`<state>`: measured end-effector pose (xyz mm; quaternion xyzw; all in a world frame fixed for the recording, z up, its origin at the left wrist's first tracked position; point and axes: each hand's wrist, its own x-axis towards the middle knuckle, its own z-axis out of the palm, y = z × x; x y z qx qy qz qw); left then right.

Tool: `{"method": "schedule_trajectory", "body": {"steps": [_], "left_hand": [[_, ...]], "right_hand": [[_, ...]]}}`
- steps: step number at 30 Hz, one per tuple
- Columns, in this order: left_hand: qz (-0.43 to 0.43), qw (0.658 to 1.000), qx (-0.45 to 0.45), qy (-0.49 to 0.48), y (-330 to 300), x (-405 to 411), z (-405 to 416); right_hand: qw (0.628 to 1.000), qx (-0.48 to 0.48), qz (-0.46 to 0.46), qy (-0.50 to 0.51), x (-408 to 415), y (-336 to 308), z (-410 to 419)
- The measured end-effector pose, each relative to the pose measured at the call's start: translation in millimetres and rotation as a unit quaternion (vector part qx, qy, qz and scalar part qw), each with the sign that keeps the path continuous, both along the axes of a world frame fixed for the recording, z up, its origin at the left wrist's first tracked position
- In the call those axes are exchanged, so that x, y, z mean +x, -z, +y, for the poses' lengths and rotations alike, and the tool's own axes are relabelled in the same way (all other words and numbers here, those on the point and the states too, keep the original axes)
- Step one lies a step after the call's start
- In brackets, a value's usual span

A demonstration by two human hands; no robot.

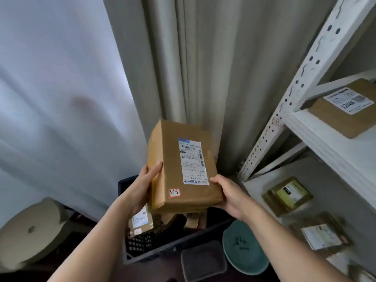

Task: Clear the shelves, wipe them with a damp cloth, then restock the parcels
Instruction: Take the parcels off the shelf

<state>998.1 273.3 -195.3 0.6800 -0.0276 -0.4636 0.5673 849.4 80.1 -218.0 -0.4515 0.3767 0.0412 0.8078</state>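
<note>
Cardboard parcel (183, 167): brown, with a white shipping label and a small red-edged sticker marked by hand; held up in the air above the dark crate (162, 249), left of the shelving.
Long axis: runs away from the person, the near end low, the far end raised and tipped a little to the left.
Left hand (146, 182): clamped on the parcel's left long edge, fingers curled over onto the top face.
Right hand (230, 192): gripping the near right corner, thumb on top, palm beneath.
Crate: holds more labelled parcels (how many is hard to tell).
White shelf unit (325, 135): to the right, so the right hand is nearer it; parcels already sit on two levels.
Likely step: restocking, I judge; the parcel must swing rightward, far end leading, to reach a shelf.
</note>
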Motion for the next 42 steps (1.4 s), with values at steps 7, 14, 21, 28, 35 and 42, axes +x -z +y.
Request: {"method": "schedule_trajectory", "body": {"steps": [7, 14, 21, 28, 35, 42], "left_hand": [[0.066, 0.994, 0.085, 0.029, 117.7, 42.1, 66.9], [0.065, 0.987, 0.144, 0.011, 190.6, 41.9, 94.0], [-0.019, 0.989, 0.144, -0.027, 215.9, 37.5, 110.1], [-0.16, 0.951, 0.258, -0.051, 217.0, 38.0, 109.7], [-0.22, 0.921, 0.32, -0.018, 155.4, 44.0, 77.1], [-0.296, 0.92, 0.25, 0.054, 76.5, 15.8, -18.8]], "right_hand": [[0.986, -0.078, 0.129, -0.072, 50.1, 136.7, 72.0], [0.962, -0.121, 0.21, -0.122, 55.6, 203.2, 107.9], [0.932, -0.287, 0.174, -0.133, 68.5, 217.0, 129.2], [0.902, -0.339, 0.191, -0.185, 78.5, 214.8, 140.6], [0.898, -0.32, 0.215, -0.213, 69.8, 160.4, 109.1], [0.917, -0.358, 0.145, -0.101, 43.2, 66.0, 39.8]]}}
